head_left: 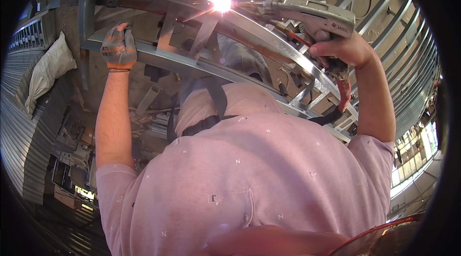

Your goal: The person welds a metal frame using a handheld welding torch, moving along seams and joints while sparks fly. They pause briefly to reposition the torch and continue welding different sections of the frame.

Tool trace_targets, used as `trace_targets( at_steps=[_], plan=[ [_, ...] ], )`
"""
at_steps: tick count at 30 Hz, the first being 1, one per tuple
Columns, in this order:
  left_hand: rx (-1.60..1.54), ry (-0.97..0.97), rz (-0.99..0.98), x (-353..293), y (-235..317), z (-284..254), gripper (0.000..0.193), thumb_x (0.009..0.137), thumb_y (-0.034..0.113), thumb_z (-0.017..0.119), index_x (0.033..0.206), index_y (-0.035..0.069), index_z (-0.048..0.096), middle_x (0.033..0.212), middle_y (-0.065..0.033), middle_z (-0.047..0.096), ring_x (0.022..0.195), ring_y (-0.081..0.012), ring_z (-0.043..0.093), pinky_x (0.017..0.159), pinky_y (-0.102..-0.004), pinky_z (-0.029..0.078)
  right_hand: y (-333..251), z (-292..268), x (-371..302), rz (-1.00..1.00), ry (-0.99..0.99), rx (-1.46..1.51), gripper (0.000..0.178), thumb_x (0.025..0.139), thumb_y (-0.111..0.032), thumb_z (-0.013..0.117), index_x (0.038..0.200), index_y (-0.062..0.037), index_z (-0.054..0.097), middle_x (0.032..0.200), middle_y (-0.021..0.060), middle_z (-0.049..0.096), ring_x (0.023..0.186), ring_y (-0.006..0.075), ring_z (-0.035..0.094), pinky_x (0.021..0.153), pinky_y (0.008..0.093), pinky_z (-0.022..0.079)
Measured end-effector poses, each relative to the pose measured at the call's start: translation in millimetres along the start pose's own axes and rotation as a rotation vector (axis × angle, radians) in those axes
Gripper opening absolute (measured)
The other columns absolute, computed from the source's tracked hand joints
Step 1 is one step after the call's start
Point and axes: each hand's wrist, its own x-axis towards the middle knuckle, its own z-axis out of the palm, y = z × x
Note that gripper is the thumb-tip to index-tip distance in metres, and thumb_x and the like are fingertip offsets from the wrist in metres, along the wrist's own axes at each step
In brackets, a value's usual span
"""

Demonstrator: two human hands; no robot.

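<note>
My bare right hand (343,52) is wrapped round the handle of a grey welding gun (314,13), which points left. At its nozzle tip a bright white-violet arc (222,3) burns on the curved steel rail (269,40), throwing orange sparks leftward. A red-sleeved cable (344,93) hangs below the gun's handle. My left hand (119,47), in a grey and orange work glove, is closed over the nearer steel beam (177,64) of the same frame, left of the arc. Its fingertips are partly hidden.
Short crosspieces (204,39) join the rail and the beam. Curved steel bars (408,30) stand in rows at the right. To the left are a white sack (52,68) and corrugated metal sheets (19,112). Metal offcuts (146,100) lie on the floor below the frame.
</note>
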Motion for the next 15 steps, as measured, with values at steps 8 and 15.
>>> trace_targets(
  at_steps=[8,15],
  plan=[
    [-0.075,0.049,-0.038,6,9,-3,0.018,0.093,0.011,0.066,0.109,0.007,0.076,0.104,-0.0181,0.076,0.096,-0.0381,0.074,0.086,-0.0442,0.059,-42,-11,-39,-0.231,0.093,0.101,0.034,0.083,-0.008,0.079,0.111,0.0065,0.064,0.078,0.0068,0.063,0.057,0.0112,0.058,0.055,0.0262,0.049],
    [-0.078,0.082,-0.003,9,15,-8,0.018,0.092,0.01,0.068,0.108,0.007,0.073,0.104,-0.0172,0.075,0.097,-0.0384,0.073,0.087,-0.0461,0.059,-104,-3,-41,-0.458,0.152,0.12,0.045,0.087,-0.019,0.077,0.119,0.0066,0.06,0.065,0.0012,0.055,0.051,0.0101,0.054,0.061,0.0284,0.053]
  ],
)
